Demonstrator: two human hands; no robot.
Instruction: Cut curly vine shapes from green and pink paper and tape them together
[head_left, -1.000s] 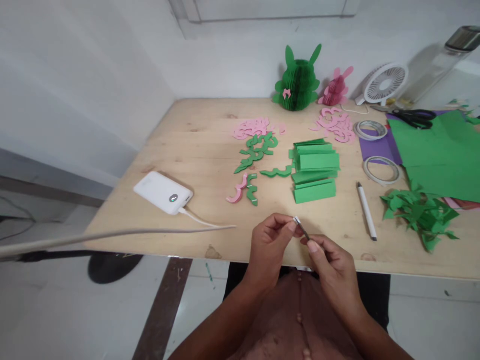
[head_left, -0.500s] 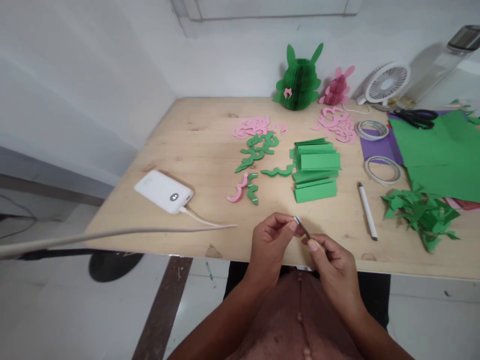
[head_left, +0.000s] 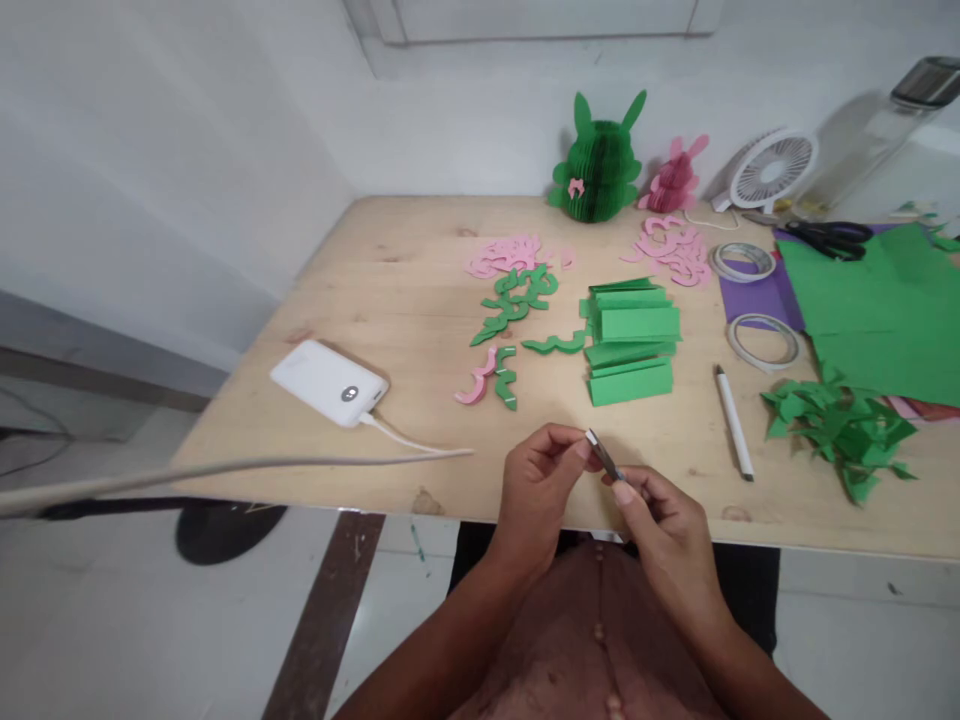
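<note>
My left hand (head_left: pixel 541 490) pinches the white upper end of a small, narrow dark strip (head_left: pixel 604 459) just above the table's front edge. Its lower end sits between the thumb and fingers of my right hand (head_left: pixel 666 525). The strip's exact kind is too small to make out. Just beyond my hands lies a stack of folded green paper pieces (head_left: pixel 639 325). To its left are a wavy green paper cutout (head_left: pixel 553 344), a pink curved cutout (head_left: pixel 477 378) and a green cutout with white marks (head_left: pixel 506 378).
Right of my hands lie a white pen (head_left: pixel 734 422), green paper scraps (head_left: pixel 840 425), tape rolls (head_left: pixel 763 342), green sheets (head_left: pixel 885 310) and black scissors (head_left: pixel 829 240). A green paper figure (head_left: pixel 598 170) and a white fan (head_left: pixel 772 170) stand behind. A power bank (head_left: pixel 328 382) with cable lies left.
The dark strip has turned slightly between my fingers and shows a broader face. Both hands keep nearly the same place and grip.
</note>
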